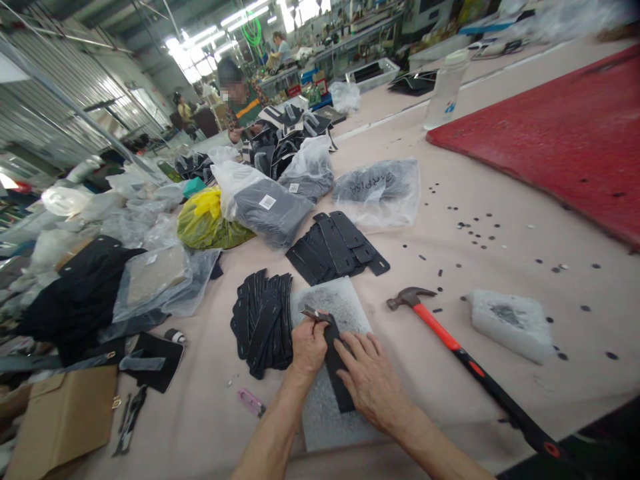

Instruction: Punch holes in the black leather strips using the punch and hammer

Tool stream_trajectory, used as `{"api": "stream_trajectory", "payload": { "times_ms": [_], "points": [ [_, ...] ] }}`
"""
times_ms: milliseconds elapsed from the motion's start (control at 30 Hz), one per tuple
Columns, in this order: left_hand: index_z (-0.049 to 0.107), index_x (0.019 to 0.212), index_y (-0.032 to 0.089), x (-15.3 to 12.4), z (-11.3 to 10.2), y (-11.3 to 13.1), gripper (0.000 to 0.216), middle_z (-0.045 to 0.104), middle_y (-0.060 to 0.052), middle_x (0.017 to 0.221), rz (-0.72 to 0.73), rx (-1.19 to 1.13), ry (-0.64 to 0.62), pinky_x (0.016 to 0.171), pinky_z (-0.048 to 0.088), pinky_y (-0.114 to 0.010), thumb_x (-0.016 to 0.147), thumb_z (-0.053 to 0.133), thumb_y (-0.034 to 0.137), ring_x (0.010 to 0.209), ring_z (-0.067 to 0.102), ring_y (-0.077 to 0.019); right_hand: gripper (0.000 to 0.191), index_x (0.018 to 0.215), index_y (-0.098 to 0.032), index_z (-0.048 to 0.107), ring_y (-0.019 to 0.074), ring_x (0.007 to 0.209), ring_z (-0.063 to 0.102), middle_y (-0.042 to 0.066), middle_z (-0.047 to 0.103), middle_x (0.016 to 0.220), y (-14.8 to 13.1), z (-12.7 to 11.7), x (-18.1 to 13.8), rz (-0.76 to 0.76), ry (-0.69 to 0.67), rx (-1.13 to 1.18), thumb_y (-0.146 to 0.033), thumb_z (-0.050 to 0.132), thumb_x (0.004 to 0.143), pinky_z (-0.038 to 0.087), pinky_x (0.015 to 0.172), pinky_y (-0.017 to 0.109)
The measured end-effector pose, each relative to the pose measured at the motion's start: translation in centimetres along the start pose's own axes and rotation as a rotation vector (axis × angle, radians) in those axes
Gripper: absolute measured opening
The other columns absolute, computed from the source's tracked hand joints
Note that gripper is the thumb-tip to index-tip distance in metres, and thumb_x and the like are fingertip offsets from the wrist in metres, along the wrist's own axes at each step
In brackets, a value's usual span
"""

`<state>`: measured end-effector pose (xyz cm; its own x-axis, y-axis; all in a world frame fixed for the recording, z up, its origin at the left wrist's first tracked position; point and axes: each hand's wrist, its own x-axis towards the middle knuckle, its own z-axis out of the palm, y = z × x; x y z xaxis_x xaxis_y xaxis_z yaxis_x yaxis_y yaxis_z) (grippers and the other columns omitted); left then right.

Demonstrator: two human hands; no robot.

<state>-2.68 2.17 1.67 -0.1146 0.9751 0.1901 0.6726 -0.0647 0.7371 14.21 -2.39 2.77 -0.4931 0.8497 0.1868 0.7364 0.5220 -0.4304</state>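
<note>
A dark strip (341, 383) lies lengthwise on a speckled grey-white board (320, 427) in front of me. My left hand (309, 347) is closed around a small metal tool (315, 313), probably a punch, at the strip's far end. The tool's working tip is hidden. Spread fingers of my right hand (373, 379) rest flat on the strip's right side. Left of the board sits a heap of dark strips (265, 320). Beyond the board is another fanned pile of dark strips (335, 247).
A claw hammer (465, 357) with an orange-black handle lies at right, near a wrapped white block (511, 323). Small dark discs dot the table. A pink cutter (251, 403) is left of the board. Bagged goods (270, 203) stand behind; a person (243, 97) is across the table.
</note>
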Motion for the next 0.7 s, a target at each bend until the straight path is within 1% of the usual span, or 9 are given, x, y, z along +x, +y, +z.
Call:
{"api": "stream_trajectory", "payload": {
  "times_ms": [233,500,600,700],
  "points": [
    [0.07,0.096,0.018,-0.2,0.2,-0.2,0.024,0.075,-0.008,0.098,0.038,0.036,0.02,0.09,0.054,-0.035,0.088,0.047,0.019,0.096,0.07,-0.0215,0.046,0.134,-0.021,0.05,0.0289,0.122,0.046,0.009,0.053,0.135,0.0,0.3,-0.1,0.002,0.013,-0.004,-0.027,0.055,0.088,0.03,0.108,0.051],
    [0.068,0.099,0.017,-0.4,0.8,-0.9,0.025,0.074,-0.009,0.099,0.134,0.133,0.046,0.086,0.055,-0.035,0.089,0.045,0.016,0.094,0.07,-0.0224,0.046,0.132,-0.021,0.051,0.0288,0.12,0.046,0.009,0.053,0.134,0.0,-0.1,-0.1,0.003,0.006,-0.008,-0.025,0.057,0.087,0.031,0.107,0.051],
    [0.068,0.098,0.017,-0.5,0.9,-0.8,0.025,0.074,-0.009,0.096,0.129,0.145,0.056,0.084,0.056,-0.033,0.088,0.046,0.016,0.091,0.07,-0.0216,0.047,0.132,-0.022,0.051,0.028,0.119,0.047,0.01,0.054,0.133,-0.2,0.0,-0.1,-0.004,0.023,-0.016,-0.026,0.058,0.086,0.032,0.106,0.05],
    [0.069,0.094,0.018,-0.4,0.8,-0.7,0.024,0.074,-0.008,0.092,0.091,0.136,0.061,0.082,0.056,-0.032,0.088,0.046,0.017,0.088,0.071,-0.0211,0.047,0.13,-0.022,0.052,0.0281,0.119,0.047,0.01,0.054,0.133,-0.3,0.0,-0.1,-0.008,0.032,-0.007,-0.023,0.059,0.084,0.032,0.106,0.05]
  ]
}}
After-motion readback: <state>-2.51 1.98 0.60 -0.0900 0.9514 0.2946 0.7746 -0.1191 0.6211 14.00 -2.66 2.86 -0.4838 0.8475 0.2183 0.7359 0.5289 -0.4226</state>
